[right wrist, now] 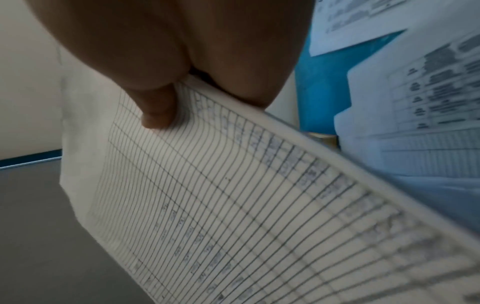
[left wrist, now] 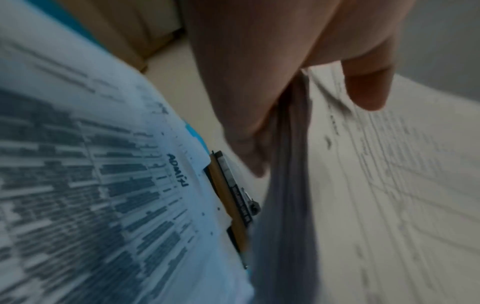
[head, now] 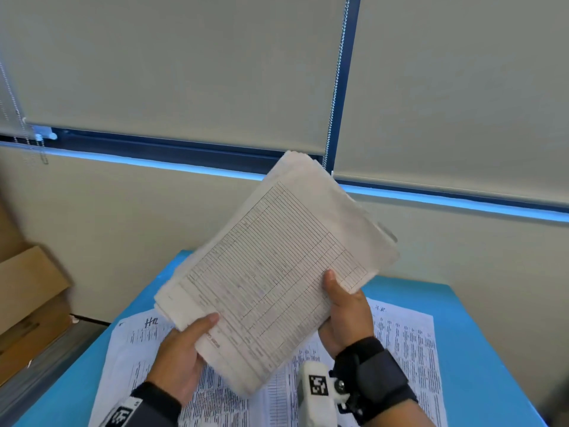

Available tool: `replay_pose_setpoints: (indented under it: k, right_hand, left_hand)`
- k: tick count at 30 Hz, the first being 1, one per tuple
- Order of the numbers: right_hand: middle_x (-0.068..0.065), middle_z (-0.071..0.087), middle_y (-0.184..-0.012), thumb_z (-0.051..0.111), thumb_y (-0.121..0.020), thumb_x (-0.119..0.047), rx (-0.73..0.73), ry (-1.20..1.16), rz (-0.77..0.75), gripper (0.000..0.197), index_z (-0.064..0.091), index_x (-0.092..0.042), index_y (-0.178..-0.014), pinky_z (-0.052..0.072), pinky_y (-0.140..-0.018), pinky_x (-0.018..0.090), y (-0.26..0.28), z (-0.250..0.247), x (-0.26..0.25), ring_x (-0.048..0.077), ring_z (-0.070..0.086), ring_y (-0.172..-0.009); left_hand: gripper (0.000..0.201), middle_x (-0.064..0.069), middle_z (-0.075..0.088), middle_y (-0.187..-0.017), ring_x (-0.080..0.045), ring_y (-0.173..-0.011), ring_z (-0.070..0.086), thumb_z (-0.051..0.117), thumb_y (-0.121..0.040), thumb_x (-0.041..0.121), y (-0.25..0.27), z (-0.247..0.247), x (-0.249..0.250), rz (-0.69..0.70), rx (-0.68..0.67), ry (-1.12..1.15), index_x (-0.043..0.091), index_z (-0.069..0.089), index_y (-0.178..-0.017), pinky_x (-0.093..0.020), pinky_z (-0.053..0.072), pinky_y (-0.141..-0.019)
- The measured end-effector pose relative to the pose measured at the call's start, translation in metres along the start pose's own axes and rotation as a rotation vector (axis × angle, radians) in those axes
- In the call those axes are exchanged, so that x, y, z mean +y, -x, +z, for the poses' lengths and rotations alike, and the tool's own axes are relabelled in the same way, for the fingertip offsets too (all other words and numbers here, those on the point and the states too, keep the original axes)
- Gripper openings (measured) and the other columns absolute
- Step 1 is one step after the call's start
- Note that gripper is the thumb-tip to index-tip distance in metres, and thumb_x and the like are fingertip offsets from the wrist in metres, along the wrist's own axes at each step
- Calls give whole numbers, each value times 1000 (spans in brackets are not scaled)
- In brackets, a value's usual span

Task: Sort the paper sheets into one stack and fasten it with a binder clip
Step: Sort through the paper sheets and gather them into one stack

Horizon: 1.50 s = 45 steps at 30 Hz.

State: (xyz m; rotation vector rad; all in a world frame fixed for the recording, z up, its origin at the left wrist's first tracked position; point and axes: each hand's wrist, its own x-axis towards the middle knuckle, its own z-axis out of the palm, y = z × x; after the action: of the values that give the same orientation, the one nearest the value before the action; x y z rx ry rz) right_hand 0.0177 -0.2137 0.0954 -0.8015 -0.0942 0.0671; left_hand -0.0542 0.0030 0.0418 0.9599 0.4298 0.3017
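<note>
Paper, thick and slightly ragged at the edges, is what we have in hand: the stack is lifted clear of the table and tilted, its ruled form facing us; it sits in the air above the loose sheets, well apart from them. Our left hand pinches the stack's lower left corner, thumb on the top page and fingers curled underneath, as the left wrist view shows along the paper's edge; our right hand grips the lower right side the same way, thumb pressed flat on the ruled lines, the other fingers hidden behind the pile.

We judge the gathering only partly done; most of the pages seem to be collected, yet their edges are staggered and want squaring, and several printed sheets lie spread on the blue table beneath. Whether those belong in the pile we cannot tell.

Beside the printed sheets, the left wrist view shows a dark clip-like piece with a tan strip at the table's edge; it is too blurred for us to name as the binder clip. No clip is on the stack, so fastening is yet to be done. Cardboard boxes stand off to the left, against the wall.
</note>
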Motion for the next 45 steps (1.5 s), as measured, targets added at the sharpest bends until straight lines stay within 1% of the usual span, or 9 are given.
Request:
replay_pose_setpoints:
  k: [4,8,11,15,21,29,36,41,45]
  right_hand:
    - [17,70,-115,56,-84,-2,-64,39,112,37,59,-3,-121,59,-82,44,5,-17,5,30,69,-101]
    - [14,71,-93,63,-65,-2,-72,145,156,38,63,-1,-103,53,-72,42,0,-57,-13,28,67,-80]
    - [24,68,-97,71,-51,-7,-81,369,173,53,63,5,-101,48,-70,37,-10,-75,-21,32,61,-84]
    - [16,75,-96,68,-66,7,-130,663,58,28,75,-6,-90,55,-77,41,-15,-69,-21,29,70,-87]
    - [9,76,-101,66,-52,-6,-58,733,-58,48,77,-12,-98,51,-92,50,-14,-75,-5,31,69,-100]
    - [9,77,-83,59,-52,-7,36,741,-36,35,78,-15,-80,52,-85,47,-4,-78,14,35,68,-87]
    - [-3,69,-66,53,-50,-1,95,639,-99,34,75,-18,-68,45,-70,34,-9,-77,6,21,59,-70]
    - [-4,74,-70,55,-49,-5,75,739,-50,37,78,-24,-71,49,-69,32,-5,-80,17,12,67,-70]
    - [-7,73,-69,56,-53,-7,78,814,-128,27,75,-20,-68,47,-68,29,-8,-74,15,9,65,-68]
  left_hand:
    - [41,-12,69,-123,-33,-114,64,47,-93,-2,-2,-8,24,39,-120,66,11,58,-130,-55,49,-97]
    - [38,-12,71,-118,-33,-106,68,53,-90,-6,-6,-28,55,194,-42,-115,7,62,-124,-47,56,-84]
    - [32,-8,74,-109,-27,-99,69,58,-86,-8,-7,-40,63,275,-4,-252,10,68,-111,-37,58,-79]
    - [24,-8,77,-96,-27,-87,72,65,-83,-6,-2,-37,52,289,35,-366,11,73,-98,-43,55,-84]
    - [29,-14,72,-102,-35,-97,66,64,-81,-13,-10,-44,21,245,76,-387,12,70,-95,-51,47,-96]
    - [26,-13,70,-98,-33,-90,64,59,-86,-10,-10,-48,1,146,177,-431,10,67,-100,-48,48,-93]
    - [32,-12,70,-92,-33,-90,64,51,-84,-17,-15,-50,8,164,125,-405,10,68,-89,-43,48,-85]
    - [33,-17,68,-101,-31,-86,61,48,-83,-17,-20,-58,-10,12,149,-458,3,64,-104,-39,48,-77]
    - [58,-15,54,-133,-29,-114,54,56,-79,-10,-15,-53,19,269,211,-593,16,49,-130,-43,42,-95]
